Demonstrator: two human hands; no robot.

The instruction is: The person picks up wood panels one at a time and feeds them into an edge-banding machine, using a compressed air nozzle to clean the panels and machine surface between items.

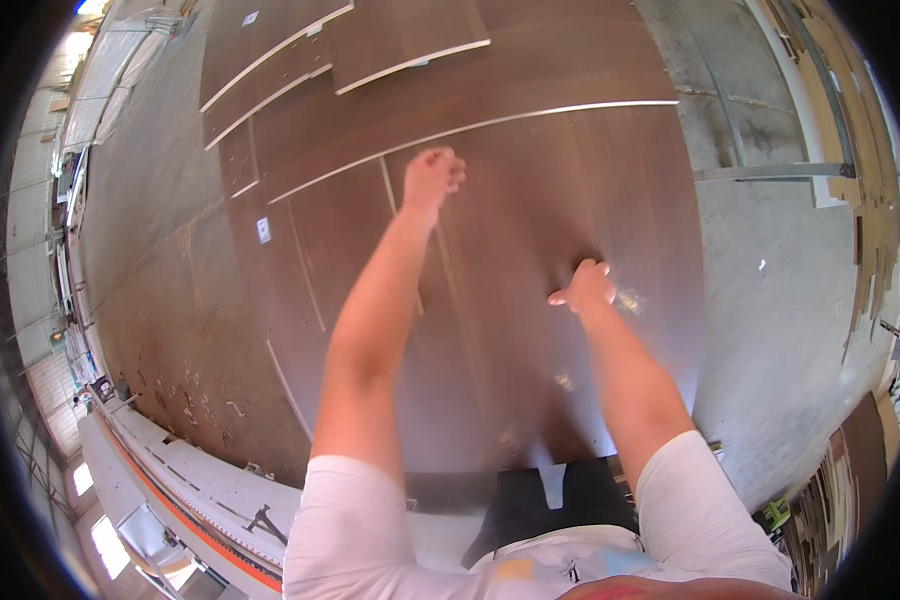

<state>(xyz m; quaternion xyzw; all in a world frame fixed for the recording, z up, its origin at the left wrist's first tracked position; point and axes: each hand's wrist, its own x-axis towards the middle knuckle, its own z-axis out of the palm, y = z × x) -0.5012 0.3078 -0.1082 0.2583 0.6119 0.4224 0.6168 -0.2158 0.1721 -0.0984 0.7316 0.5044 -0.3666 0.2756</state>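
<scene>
Brown wood-look boards with pale edges lie in a large, low stack in front of me. My left hand [434, 182] is over the stack near a long pale board edge [490, 124], its fingers curled and slightly blurred. I see nothing in it. Farther right and nearer to me, my right hand [589, 286] is over the broad brown board surface [530, 220], its thumb spread out to the left and its fingers apart. It holds nothing; whether its fingertips touch the board I cannot tell. Just beside its wrist is a pale, dusty smudge [628, 301] on the surface.
Smaller brown panels [410, 40] lie on the far part of the stack. A white label [263, 230] is on the left side. At the lower left stands a long white machine [185, 500] with an orange strip. Long board strips [838, 130] are at the far right.
</scene>
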